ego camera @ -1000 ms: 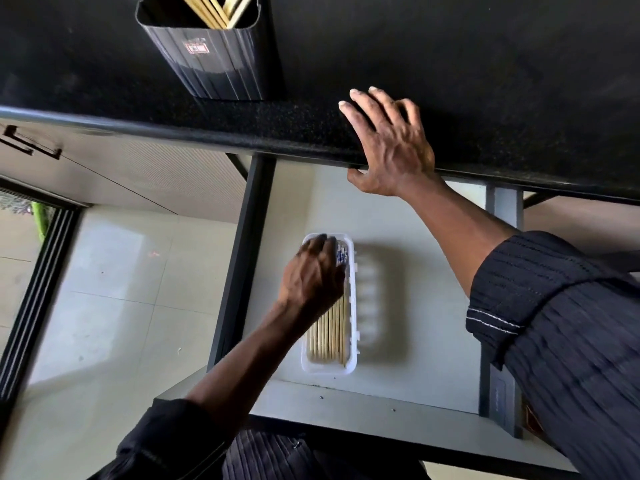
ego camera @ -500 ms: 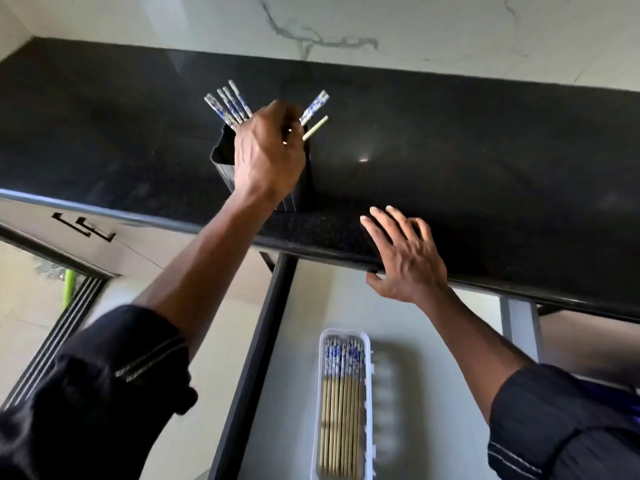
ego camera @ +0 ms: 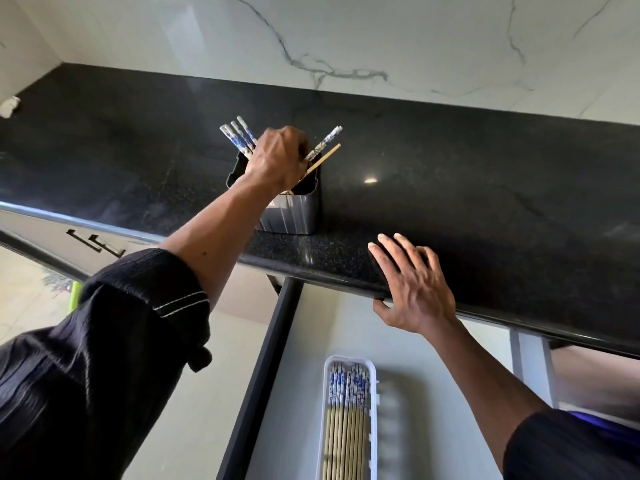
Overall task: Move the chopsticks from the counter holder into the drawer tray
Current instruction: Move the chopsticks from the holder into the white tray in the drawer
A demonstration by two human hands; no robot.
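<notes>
A dark ribbed holder (ego camera: 294, 211) stands on the black counter near its front edge. Blue-and-white topped bamboo chopsticks (ego camera: 239, 135) stick out of it. My left hand (ego camera: 278, 157) is over the holder's mouth, fingers closed around chopsticks (ego camera: 325, 148) that fan out to its right. My right hand (ego camera: 414, 287) lies flat on the counter's front edge, fingers spread, holding nothing. Below, in the open drawer, a white tray (ego camera: 373, 403) holds several chopsticks (ego camera: 348, 414) lying lengthwise, patterned ends toward the counter.
The black counter (ego camera: 485, 188) runs across the view with a marble wall (ego camera: 346, 39) behind. The drawer's dark left rail (ego camera: 263, 375) sits beside the tray. A cabinet handle (ego camera: 97, 242) and pale floor (ego camera: 27, 296) are at the left.
My left hand left the drawer tray, rose to the counter holder and closed on chopsticks there. My right hand stayed on the counter edge. The view tilted upward.
</notes>
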